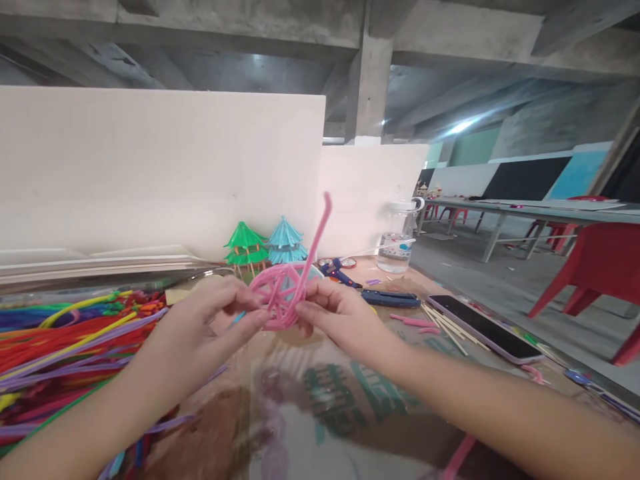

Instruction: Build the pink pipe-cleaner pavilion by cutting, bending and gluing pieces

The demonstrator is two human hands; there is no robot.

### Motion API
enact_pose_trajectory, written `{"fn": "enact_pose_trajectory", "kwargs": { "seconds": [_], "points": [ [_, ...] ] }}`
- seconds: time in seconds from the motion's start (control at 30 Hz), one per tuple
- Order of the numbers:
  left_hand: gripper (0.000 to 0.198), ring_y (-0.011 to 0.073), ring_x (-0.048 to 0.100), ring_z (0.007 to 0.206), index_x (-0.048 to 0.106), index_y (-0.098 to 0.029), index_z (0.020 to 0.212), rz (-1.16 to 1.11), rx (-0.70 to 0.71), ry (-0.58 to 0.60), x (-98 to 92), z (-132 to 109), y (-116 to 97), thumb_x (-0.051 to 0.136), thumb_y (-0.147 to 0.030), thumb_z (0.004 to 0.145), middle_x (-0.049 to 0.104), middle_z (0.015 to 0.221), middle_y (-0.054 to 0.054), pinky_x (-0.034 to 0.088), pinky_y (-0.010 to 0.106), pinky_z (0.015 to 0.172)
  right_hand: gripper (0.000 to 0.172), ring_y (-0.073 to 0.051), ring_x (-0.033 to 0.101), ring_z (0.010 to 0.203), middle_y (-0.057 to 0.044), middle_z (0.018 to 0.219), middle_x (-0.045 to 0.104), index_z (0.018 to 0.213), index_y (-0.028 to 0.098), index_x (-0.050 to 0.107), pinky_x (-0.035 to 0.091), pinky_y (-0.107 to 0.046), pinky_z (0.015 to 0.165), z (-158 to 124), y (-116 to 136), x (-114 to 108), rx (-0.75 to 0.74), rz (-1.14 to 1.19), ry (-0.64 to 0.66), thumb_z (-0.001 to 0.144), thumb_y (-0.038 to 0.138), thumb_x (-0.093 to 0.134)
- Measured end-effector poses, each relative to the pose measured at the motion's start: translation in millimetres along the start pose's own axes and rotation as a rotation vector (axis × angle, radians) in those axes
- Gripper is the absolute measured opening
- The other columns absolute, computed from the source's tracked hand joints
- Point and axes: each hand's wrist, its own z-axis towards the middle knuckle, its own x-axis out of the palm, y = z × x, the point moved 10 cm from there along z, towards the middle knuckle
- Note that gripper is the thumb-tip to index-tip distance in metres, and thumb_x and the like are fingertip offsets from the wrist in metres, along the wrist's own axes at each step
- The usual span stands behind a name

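Both my hands hold a pink pipe-cleaner wheel (277,293) with spokes, raised above the table. My left hand (210,323) pinches its left rim between thumb and fingers. My right hand (336,312) pinches its right rim. A loose pink pipe-cleaner end (320,230) sticks up from the wheel and curls at the top.
A heap of coloured pipe cleaners (60,347) lies at the left. Green (245,245) and blue (285,241) paper pagodas stand by the white partition (160,167). A water bottle (397,240), glue gun (337,270), blue cutter (390,298), wooden sticks (450,327) and phone (483,328) lie right; red chair (595,267) beyond.
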Motion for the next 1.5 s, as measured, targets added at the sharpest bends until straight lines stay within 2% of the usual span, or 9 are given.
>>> {"fn": "enact_pose_trajectory", "kwargs": {
  "seconds": [0.07,0.17,0.23,0.47,0.63,0.83,1.07,1.37,1.5],
  "points": [
    [0.03,0.0263,0.055,0.113,0.062,-0.023,0.104,-0.008,0.089,-0.127,-7.1,-2.9,-7.2,0.058,-0.044,0.084,0.061,0.117,0.006,0.049,0.036,0.092,0.031,-0.009,0.054,0.055,0.004,0.066,0.06,0.077,0.018,0.06,0.046,-0.024,0.058,-2.4,-10.2,9.7,0.062,-0.01,0.052,0.071,0.044,0.075],
    [0.064,0.0326,0.044,0.13,0.048,-0.023,0.128,-0.081,0.101,-0.043,11.7,-4.9,-6.8,0.072,-0.043,0.073,0.043,0.143,0.012,0.047,0.042,0.099,0.034,-0.01,0.055,0.055,0.003,0.063,0.06,0.078,0.018,0.059,0.045,-0.024,0.058,-9.0,-18.0,23.2,0.106,0.026,0.122,0.071,0.048,0.074],
    [0.076,0.0341,0.047,0.128,0.043,-0.023,0.132,-0.119,0.05,0.048,25.0,-5.2,-4.5,0.077,-0.039,0.066,0.046,0.141,0.013,0.049,0.044,0.097,0.036,-0.01,0.056,0.056,0.003,0.063,0.061,0.08,0.018,0.058,0.045,-0.025,0.059,-11.7,-18.8,25.8,0.104,0.051,0.133,0.073,0.05,0.072],
    [0.052,0.0211,0.068,0.08,0.049,-0.022,0.124,-0.181,-0.061,0.154,37.9,-0.4,-4.5,0.06,-0.024,0.073,0.069,0.096,0.003,0.057,0.03,0.069,0.024,-0.013,0.056,0.062,0.001,0.069,0.062,0.083,0.019,0.065,0.044,-0.026,0.06,1.4,-12.3,1.3,0.012,-0.249,0.034,0.08,0.043,0.066],
    [0.076,0.0262,0.063,0.11,0.032,-0.023,0.14,-0.222,-0.141,0.174,39.7,-2.4,35.1,0.063,-0.022,0.072,0.058,0.132,0.01,0.055,0.035,0.089,0.039,-0.012,0.057,0.059,0.001,0.061,0.063,0.083,0.016,0.067,0.046,-0.027,0.063,13.4,-14.6,-19.5,0.078,-0.063,-0.028,0.076,0.054,0.068],
    [0.077,0.0248,0.062,0.11,0.032,-0.022,0.142,-0.149,-0.127,0.297,48.3,-5.0,41.8,0.059,-0.017,0.07,0.058,0.132,0.009,0.053,0.035,0.092,0.042,-0.01,0.057,0.055,0.004,0.057,0.062,0.068,0.018,0.056,0.047,-0.026,0.063,11.6,-3.7,-18.4,0.065,-0.019,-0.021,0.065,0.053,0.078],
    [0.072,0.0271,0.057,0.114,0.036,-0.024,0.139,-0.113,0.049,0.291,50.9,-1.3,17.4,0.058,-0.016,0.072,0.06,0.126,0.008,0.05,0.039,0.092,0.038,-0.012,0.066,0.064,0.0,0.066,0.07,0.07,0.017,0.058,0.052,-0.028,0.068,15.8,9.9,-22.9,0.058,-0.065,0.085,0.066,0.05,0.079],
    [0.053,0.0295,0.047,0.128,0.05,-0.024,0.127,-0.114,0.021,0.206,51.4,0.5,38.2,0.067,-0.031,0.077,0.05,0.139,0.011,0.042,0.046,0.104,0.022,-0.013,0.069,0.072,-0.003,0.079,0.073,0.077,0.016,0.067,0.054,-0.031,0.078,12.1,4.9,-17.0,0.084,-0.009,0.137,0.072,0.035,0.077],
    [0.032,0.0273,0.053,0.12,0.064,-0.026,0.114,-0.092,0.052,0.029,30.3,0.9,26.6,0.061,-0.037,0.084,0.059,0.128,0.008,0.044,0.044,0.102,0.026,-0.013,0.069,0.074,-0.004,0.083,0.075,0.089,0.017,0.071,0.054,-0.031,0.077,4.8,-2.0,-1.9,0.1,0.08,0.173,0.074,0.038,0.075]
  ]
}}
